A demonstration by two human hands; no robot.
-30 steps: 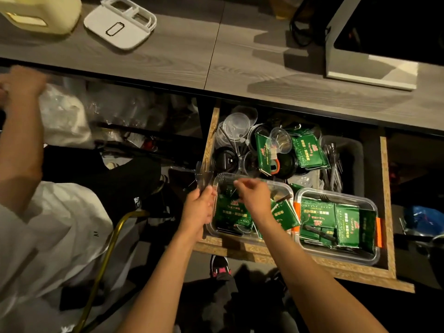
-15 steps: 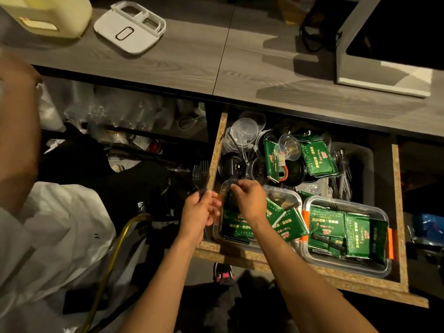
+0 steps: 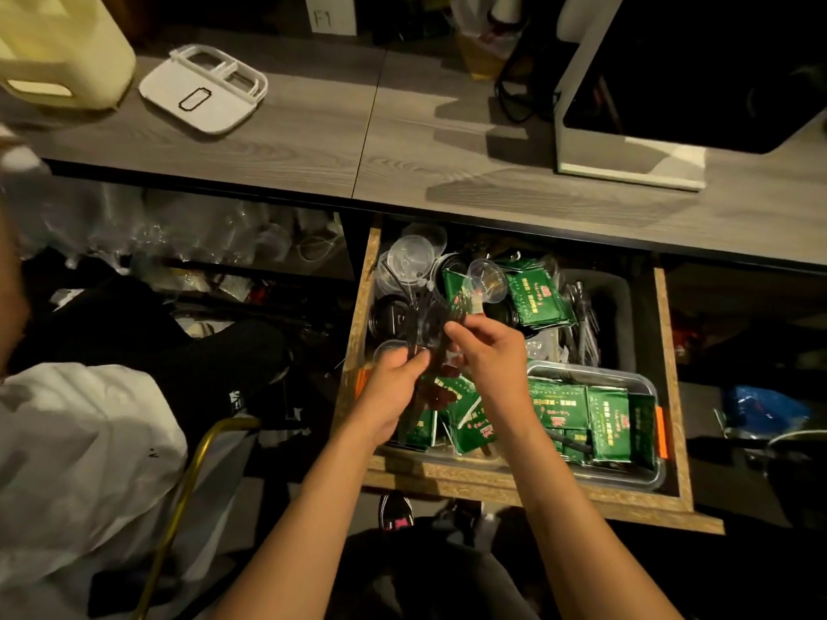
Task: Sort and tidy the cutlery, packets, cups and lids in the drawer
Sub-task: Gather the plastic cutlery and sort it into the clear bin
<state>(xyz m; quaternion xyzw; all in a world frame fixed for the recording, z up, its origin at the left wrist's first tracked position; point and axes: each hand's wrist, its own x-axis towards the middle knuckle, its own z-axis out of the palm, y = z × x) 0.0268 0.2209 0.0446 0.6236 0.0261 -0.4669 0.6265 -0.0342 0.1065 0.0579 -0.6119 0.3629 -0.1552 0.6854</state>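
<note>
Spanning the top of the view: grey wood-grain counter [image 3: 291, 145], with a white clip lid [image 3: 203, 89] and a cream jug [image 3: 62, 51] at its left end, and a white-framed dark box [image 3: 671, 82] at its right.

Below it, the chipboard drawer [image 3: 514, 490] is pulled open. Two clear trays sit along its front edge. Right clear tray [image 3: 644, 474] holds green packets [image 3: 581, 413] packed side by side, with a dark utensil lying across them. Left tray is mostly hidden under the hands; more green packets lie loose in it. Back left: clear lids [image 3: 409, 257] and black lids [image 3: 387, 313] stacked. A small clear cup [image 3: 488, 279] sits tilted on green packets at back centre. Back right: a grey bin [image 3: 613, 315] with clear cutlery in it.

Both hands are over the drawer's front-left part, above the left tray. Left hand [image 3: 394, 382] is closed round a bunch of black plastic forks [image 3: 425, 324], tines pointing away from the person. Right hand [image 3: 492, 351] is touching the same bunch, fingertips pinched on it near the top. Fork count: can't tell, blurred.
</note>
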